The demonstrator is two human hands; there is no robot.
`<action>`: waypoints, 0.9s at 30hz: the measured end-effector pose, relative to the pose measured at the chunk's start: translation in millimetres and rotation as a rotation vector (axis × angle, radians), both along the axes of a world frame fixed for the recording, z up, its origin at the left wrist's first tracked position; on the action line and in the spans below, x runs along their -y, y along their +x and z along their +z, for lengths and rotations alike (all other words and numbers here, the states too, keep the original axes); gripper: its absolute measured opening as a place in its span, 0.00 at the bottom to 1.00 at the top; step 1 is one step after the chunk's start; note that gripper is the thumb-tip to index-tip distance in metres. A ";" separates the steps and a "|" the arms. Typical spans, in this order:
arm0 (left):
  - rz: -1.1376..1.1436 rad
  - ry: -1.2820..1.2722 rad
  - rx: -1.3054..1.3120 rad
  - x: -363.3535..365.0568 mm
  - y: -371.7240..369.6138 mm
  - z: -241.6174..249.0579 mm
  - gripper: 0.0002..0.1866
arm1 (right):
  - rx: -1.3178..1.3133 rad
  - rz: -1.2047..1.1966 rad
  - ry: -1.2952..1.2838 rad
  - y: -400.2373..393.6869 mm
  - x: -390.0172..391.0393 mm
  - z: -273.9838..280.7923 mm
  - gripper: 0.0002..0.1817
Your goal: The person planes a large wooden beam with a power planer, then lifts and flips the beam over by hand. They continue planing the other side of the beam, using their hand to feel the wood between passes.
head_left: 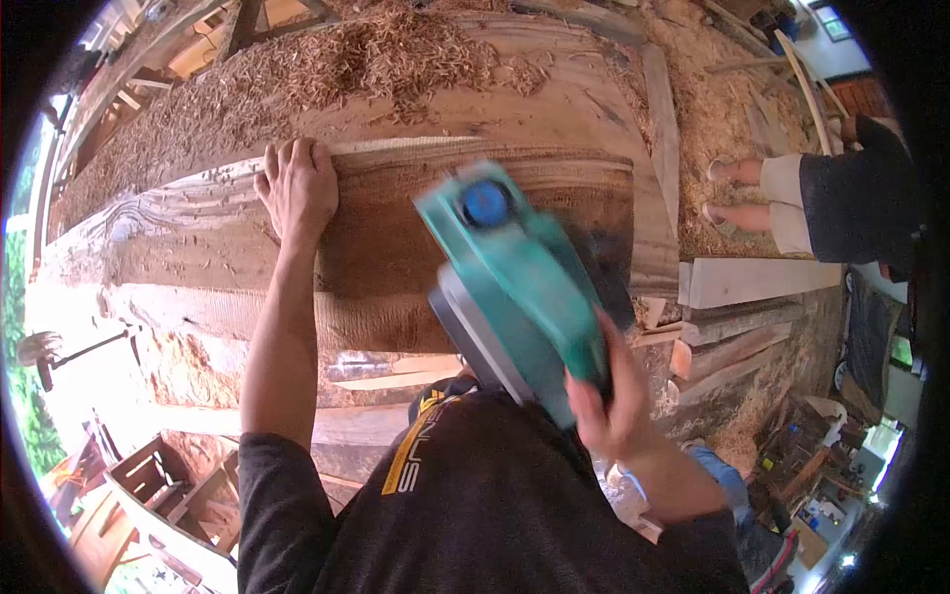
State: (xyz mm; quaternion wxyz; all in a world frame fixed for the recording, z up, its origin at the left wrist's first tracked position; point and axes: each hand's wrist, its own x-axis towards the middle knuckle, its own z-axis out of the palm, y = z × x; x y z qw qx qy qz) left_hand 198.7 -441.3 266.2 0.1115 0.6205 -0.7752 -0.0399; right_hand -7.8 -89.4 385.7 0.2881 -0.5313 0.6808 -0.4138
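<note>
- Right hand (621, 404): fingers wrapped round the planer (524, 287).
- Left hand (299, 188): fingers spread, grasping nothing, laid at the board's (381, 233) far edge.
- Planer's over the board's right end, blurred; contact unclear.
- Looks like mid-planing; next pass wants it level.

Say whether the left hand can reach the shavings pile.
Probably yes: the left hand rests empty at the far edge of the board, and nothing visible stands between it and the shavings pile.
</note>
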 end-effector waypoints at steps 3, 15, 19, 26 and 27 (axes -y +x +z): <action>-0.017 0.009 -0.001 3.0 3.1 1.1 0.23 | 0.034 0.001 -0.137 2.9 94.3 2.2 0.31; -0.014 -0.022 -0.023 0.6 0.3 0.1 0.24 | 0.133 -0.031 0.252 -18.9 -116.6 -1.4 0.36; 0.012 0.013 -0.001 -0.4 -1.2 0.5 0.24 | 0.095 -0.058 0.280 -20.5 -135.4 -8.3 0.37; 0.025 -0.017 0.029 1.7 0.0 1.0 0.23 | 0.271 -0.013 0.100 -19.3 80.2 8.4 0.30; 0.007 -0.031 -0.002 -1.9 0.1 6.8 0.22 | 0.262 0.015 0.063 -21.1 100.8 6.6 0.30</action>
